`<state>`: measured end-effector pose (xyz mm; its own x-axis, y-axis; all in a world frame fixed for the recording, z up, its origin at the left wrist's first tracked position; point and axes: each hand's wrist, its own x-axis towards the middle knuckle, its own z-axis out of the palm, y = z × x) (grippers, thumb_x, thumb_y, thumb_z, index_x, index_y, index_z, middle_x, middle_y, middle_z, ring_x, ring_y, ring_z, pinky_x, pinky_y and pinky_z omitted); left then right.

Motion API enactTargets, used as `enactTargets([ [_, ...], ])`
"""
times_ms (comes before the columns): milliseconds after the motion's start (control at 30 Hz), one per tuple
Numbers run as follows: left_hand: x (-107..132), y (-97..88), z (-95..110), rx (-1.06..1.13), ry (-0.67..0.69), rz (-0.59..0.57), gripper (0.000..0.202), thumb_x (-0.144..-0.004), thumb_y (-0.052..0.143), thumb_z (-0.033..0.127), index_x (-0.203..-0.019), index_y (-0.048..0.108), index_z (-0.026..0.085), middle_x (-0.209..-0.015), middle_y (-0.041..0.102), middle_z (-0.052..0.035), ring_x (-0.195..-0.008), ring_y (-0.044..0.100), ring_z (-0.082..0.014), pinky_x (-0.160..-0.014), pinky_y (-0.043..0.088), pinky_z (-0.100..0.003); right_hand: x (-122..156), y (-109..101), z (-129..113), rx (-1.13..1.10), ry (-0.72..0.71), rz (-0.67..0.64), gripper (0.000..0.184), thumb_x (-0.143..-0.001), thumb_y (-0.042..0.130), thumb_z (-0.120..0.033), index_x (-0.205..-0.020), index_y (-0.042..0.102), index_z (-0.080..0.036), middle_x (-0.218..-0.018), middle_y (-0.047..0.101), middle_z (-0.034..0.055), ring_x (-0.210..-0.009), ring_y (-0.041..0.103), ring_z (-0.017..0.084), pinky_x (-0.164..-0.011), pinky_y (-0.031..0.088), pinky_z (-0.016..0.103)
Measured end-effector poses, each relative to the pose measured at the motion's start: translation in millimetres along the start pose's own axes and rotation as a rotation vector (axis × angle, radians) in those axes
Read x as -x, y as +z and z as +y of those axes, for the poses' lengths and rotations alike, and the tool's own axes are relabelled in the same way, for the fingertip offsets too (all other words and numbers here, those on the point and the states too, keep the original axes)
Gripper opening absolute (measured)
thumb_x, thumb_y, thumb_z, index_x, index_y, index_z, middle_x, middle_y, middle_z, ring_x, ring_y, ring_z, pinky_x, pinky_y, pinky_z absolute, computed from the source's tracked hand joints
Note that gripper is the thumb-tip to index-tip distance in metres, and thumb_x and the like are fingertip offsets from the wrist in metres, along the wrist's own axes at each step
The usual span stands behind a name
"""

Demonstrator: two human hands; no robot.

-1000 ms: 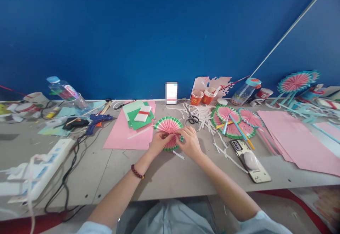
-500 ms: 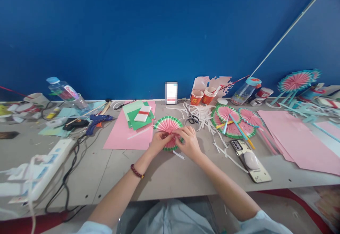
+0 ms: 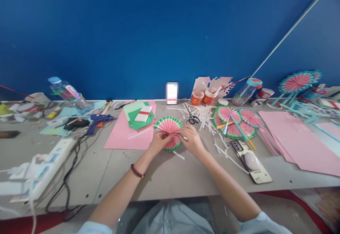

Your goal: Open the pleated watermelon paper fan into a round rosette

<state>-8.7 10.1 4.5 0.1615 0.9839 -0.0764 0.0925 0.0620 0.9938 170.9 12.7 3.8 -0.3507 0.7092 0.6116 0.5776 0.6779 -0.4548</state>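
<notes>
Between my hands is a round pleated paper fan (image 3: 169, 124), pink with a green and white rim, spread into a full disc just over the table. My left hand (image 3: 158, 142) closes on its left side, thumb near the centre. On the other side, my right hand (image 3: 191, 140) pinches the fan's right part, fingertips close to the middle. Whether a small piece sits under the fingertips is hidden. A short white paper strip (image 3: 179, 155) lies just below the fan, and black scissors (image 3: 193, 120) rest beyond my right hand.
Pink sheets (image 3: 114, 140) with green cards (image 3: 140, 123) lie left, beside a blue glue gun (image 3: 99, 121) and power strip (image 3: 53, 166). On the right are finished watermelon fans (image 3: 239, 131), a phone (image 3: 261, 173), paper cups (image 3: 198, 97) and white paper scraps (image 3: 205, 115).
My right hand has shifted slightly right, its fingers drawn a little toward the fan's right edge. My left hand and the fan stay almost in place.
</notes>
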Motion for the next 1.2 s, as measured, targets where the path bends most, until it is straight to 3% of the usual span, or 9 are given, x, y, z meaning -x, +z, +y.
enactTargets([
  [167, -3, 1.6, -11, -0.029, 0.002, 0.047, 0.037, -0.068, 0.069, 0.045, -0.083, 0.071, 0.011, -0.077, 0.071, -0.0084, -0.073, 0.062, -0.0204, -0.064, 0.046, -0.027, 1, 0, -3, 0.104, -0.087, 0.022, 0.018, -0.086, 0.046, -0.012, -0.09, 0.062, -0.021, -0.083, 0.066, 0.0051, -0.088, 0.054, 0.019, -0.081, 0.044, 0.033],
  [333, -6, 4.1, -22, -0.055, -0.04, 0.036, 0.04, -0.064, 0.071, 0.048, -0.076, 0.071, 0.01, -0.068, 0.068, -0.0075, -0.064, 0.06, -0.0183, -0.058, 0.044, -0.026, 0, 0, -8, 0.159, -0.051, 0.081, 0.014, -0.081, 0.049, -0.01, -0.085, 0.058, -0.019, -0.079, 0.063, 0.0054, -0.086, 0.054, 0.021, -0.076, 0.044, 0.033],
  [633, -3, 5.5, -14, 0.04, -0.064, 0.058, 0.036, -0.061, 0.073, 0.045, -0.074, 0.071, 0.012, -0.067, 0.067, -0.0047, -0.065, 0.058, -0.0179, -0.061, 0.043, -0.027, 4, 5, -4, 0.2, -0.152, 0.028, 0.017, -0.085, 0.047, -0.011, -0.088, 0.061, -0.02, -0.088, 0.066, 0.0049, -0.085, 0.054, 0.019, -0.078, 0.04, 0.034],
  [1200, -1, 6.5, -10, 0.097, -0.061, 0.051, 0.034, -0.063, 0.072, 0.045, -0.074, 0.071, 0.013, -0.062, 0.064, -0.0025, -0.064, 0.056, -0.017, -0.06, 0.041, -0.026, 3, 4, -6, 0.218, -0.093, 0.016, 0.02, -0.085, 0.047, -0.01, -0.088, 0.063, -0.02, -0.087, 0.065, 0.0045, -0.085, 0.052, 0.019, -0.079, 0.037, 0.034],
])
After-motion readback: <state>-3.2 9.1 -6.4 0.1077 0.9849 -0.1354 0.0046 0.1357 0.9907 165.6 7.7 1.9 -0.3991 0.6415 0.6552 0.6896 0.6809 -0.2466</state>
